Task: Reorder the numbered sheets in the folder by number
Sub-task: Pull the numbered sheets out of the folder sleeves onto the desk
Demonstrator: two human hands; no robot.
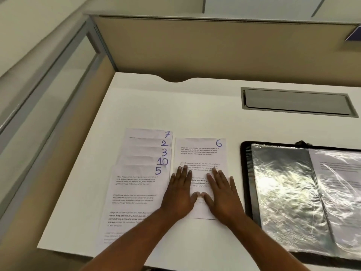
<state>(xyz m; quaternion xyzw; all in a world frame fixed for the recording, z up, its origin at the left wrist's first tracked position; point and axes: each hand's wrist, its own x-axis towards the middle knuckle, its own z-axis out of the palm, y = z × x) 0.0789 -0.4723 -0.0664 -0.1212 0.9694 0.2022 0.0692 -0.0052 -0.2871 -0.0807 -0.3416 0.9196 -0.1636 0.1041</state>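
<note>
A sheet numbered 6 [199, 153] lies flat in the middle of the white desk. My left hand [180, 194] and my right hand [221, 194] press on its lower half side by side, fingers straight, thumbs nearly touching. To its left is a fanned pile of sheets: sheet 7 [148, 133] at the back, then sheet 2 [144, 142], sheet 3 [146, 151], sheet 10 [140, 160], and sheet 5 [134, 192] on top in front. An open black folder [245, 182] with shiny clear sleeves lies at the right; one sleeve holds a printed sheet [340, 169].
A grey cable hatch [295, 102] is set into the desk [175, 106] at the back right. Beige partition walls [214, 47] close off the back and left. The desk's front edge runs just below the sheets.
</note>
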